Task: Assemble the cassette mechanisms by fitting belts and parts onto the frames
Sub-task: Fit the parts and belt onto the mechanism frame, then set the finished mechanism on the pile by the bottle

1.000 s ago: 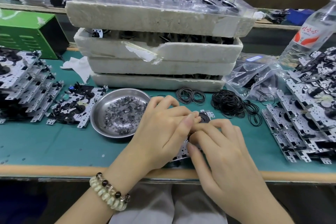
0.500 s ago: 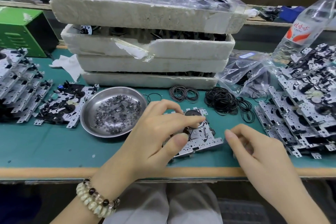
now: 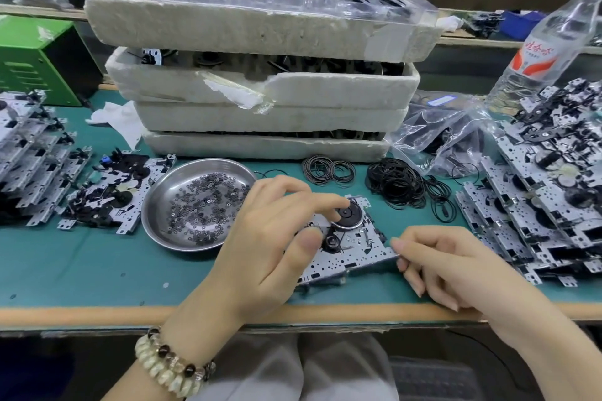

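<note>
frame [image 3: 355, 259]: flat on the green mat [image 3: 97, 264] near the table's front edge, between the steel dish [image 3: 155, 205] and the stacked frames [image 3: 537, 205]
flywheel [image 3: 347, 215]: on the frame's far part; small pulley [image 3: 330, 241] just beside it
left hand [image 3: 260, 238]: forefinger tip on the flywheel; thumb by the pulley; grip cannot be told
right hand [image 3: 456, 264]: fingers curled, pinching the frame's right corner
belts [image 3: 394, 182]: loose heap beyond the frame

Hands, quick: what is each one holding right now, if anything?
Left hand: pinches the flywheel on the frame, index finger and thumb.
Right hand: curled, fingertip at the frame's corner; any grip cannot be told.
</note>
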Motion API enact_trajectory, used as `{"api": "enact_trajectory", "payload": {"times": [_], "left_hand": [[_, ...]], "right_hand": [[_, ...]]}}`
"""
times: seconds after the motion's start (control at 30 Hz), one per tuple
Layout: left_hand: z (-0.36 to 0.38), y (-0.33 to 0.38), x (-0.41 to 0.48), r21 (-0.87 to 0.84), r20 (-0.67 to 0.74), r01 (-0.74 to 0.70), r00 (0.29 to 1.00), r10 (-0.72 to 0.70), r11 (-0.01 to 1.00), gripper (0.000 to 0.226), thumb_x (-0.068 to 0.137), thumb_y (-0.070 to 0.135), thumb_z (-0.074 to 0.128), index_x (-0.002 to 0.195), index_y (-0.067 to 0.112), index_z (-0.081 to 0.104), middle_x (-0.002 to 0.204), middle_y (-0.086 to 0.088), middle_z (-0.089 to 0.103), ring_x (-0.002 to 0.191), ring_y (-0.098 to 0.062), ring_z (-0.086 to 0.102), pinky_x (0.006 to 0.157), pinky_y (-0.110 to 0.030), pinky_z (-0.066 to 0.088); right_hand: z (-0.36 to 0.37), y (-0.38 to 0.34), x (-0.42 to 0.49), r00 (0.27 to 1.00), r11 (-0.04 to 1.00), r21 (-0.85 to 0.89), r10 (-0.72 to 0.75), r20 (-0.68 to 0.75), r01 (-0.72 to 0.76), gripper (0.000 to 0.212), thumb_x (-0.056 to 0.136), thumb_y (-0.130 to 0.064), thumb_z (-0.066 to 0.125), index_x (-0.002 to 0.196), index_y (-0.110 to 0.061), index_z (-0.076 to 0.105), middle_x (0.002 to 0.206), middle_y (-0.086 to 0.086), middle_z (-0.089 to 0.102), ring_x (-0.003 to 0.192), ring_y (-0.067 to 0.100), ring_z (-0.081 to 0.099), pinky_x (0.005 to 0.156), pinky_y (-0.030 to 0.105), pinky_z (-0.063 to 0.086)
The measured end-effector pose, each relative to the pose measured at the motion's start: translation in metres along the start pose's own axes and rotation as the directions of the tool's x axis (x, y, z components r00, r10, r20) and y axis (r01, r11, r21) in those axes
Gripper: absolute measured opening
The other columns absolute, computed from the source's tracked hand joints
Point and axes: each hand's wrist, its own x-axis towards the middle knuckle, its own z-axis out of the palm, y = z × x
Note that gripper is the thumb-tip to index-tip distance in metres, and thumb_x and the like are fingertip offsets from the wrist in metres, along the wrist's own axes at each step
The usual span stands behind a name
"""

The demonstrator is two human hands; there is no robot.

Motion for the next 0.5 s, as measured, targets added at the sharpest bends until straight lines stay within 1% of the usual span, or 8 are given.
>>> {"api": "enact_trajectory", "payload": {"times": [0.07,0.17,0.27,0.33,0.37,0.4,0.47,0.5], "left_hand": [[0.000,-0.001,0.000,-0.029,-0.084,0.004,0.996,-0.006,1.000,0.069,0.107,0.051,0.009,0.119,0.014,0.067,0.103,0.010,0.068,0.105,-0.022,0.056,0.092,-0.046,0.041],[-0.002,-0.004,0.000,-0.045,-0.247,0.008,0.969,-0.019,0.999,0.063,0.108,0.047,0.010,0.115,0.016,0.065,0.101,0.007,0.067,0.102,-0.023,0.056,0.088,-0.036,0.040],[-0.003,-0.006,0.000,-0.032,-0.390,0.018,0.920,-0.029,0.999,0.059,0.109,0.044,0.011,0.110,0.017,0.064,0.101,0.008,0.066,0.102,-0.017,0.056,0.090,-0.029,0.039],[-0.004,-0.008,0.000,-0.013,-0.465,0.025,0.885,-0.028,1.000,0.056,0.109,0.042,0.012,0.109,0.018,0.063,0.102,0.011,0.064,0.103,-0.013,0.056,0.089,-0.028,0.039],[-0.004,-0.010,-0.001,-0.001,-0.500,0.024,0.866,-0.021,1.000,0.054,0.109,0.041,0.013,0.109,0.018,0.062,0.105,0.013,0.063,0.103,-0.012,0.056,0.089,-0.028,0.038],[-0.005,-0.011,-0.001,0.011,-0.538,0.026,0.843,-0.016,1.000,0.051,0.109,0.039,0.014,0.110,0.019,0.062,0.108,0.015,0.062,0.104,-0.011,0.056,0.089,-0.028,0.038],[-0.007,-0.014,-0.002,0.026,-0.605,0.036,0.796,-0.013,0.999,0.049,0.109,0.039,0.016,0.110,0.021,0.061,0.111,0.019,0.060,0.105,-0.009,0.055,0.089,-0.031,0.039],[-0.007,-0.014,-0.001,0.035,-0.640,0.051,0.768,-0.017,0.998,0.048,0.109,0.041,0.017,0.109,0.021,0.061,0.112,0.021,0.059,0.104,-0.009,0.055,0.088,-0.034,0.039]], "right_hand": [[-0.001,-0.005,0.001,0.999,0.990,0.137,0.014,-0.033,-0.010,0.028,0.079,-0.028,0.063,0.062,-0.007,0.060,0.052,0.015,0.049,0.029,0.010,0.026,0.034,0.011,0.016],[-0.008,-0.020,0.001,0.991,0.941,0.338,0.054,-0.122,-0.010,0.023,0.074,-0.025,0.062,0.057,-0.010,0.059,0.048,0.008,0.046,0.026,0.005,0.026,0.030,0.005,0.013],[-0.017,-0.045,0.000,0.970,0.945,0.311,-0.024,-0.244,0.102,0.026,0.076,-0.022,0.064,0.051,-0.014,0.060,0.046,0.007,0.046,0.025,0.005,0.026,0.031,0.003,0.014],[-0.017,-0.062,-0.004,0.936,0.979,0.099,-0.139,-0.322,0.179,0.034,0.085,-0.016,0.062,0.052,-0.012,0.059,0.043,0.007,0.048,0.025,0.007,0.026,0.033,0.004,0.018],[-0.015,-0.071,-0.007,0.913,0.973,-0.090,-0.230,-0.337,0.213,0.033,0.086,-0.020,0.060,0.055,-0.010,0.058,0.042,0.008,0.050,0.026,0.009,0.028,0.036,0.006,0.022],[-0.009,-0.078,-0.009,0.886,0.917,-0.329,-0.333,-0.324,0.224,0.028,0.083,-0.028,0.057,0.061,-0.011,0.059,0.044,0.006,0.053,0.029,0.009,0.032,0.040,0.009,0.027],[0.010,-0.087,-0.012,0.851,0.608,-0.781,-0.477,-0.219,0.140,0.026,0.079,-0.039,0.048,0.066,-0.017,0.054,0.050,0.001,0.055,0.040,0.011,0.044,0.045,0.021,0.030],[0.025,-0.091,-0.014,0.859,0.454,-0.887,-0.485,-0.163,0.088,0.027,0.081,-0.039,0.047,0.068,-0.016,0.047,0.053,0.001,0.054,0.047,0.014,0.049,0.046,0.025,0.030]]}}
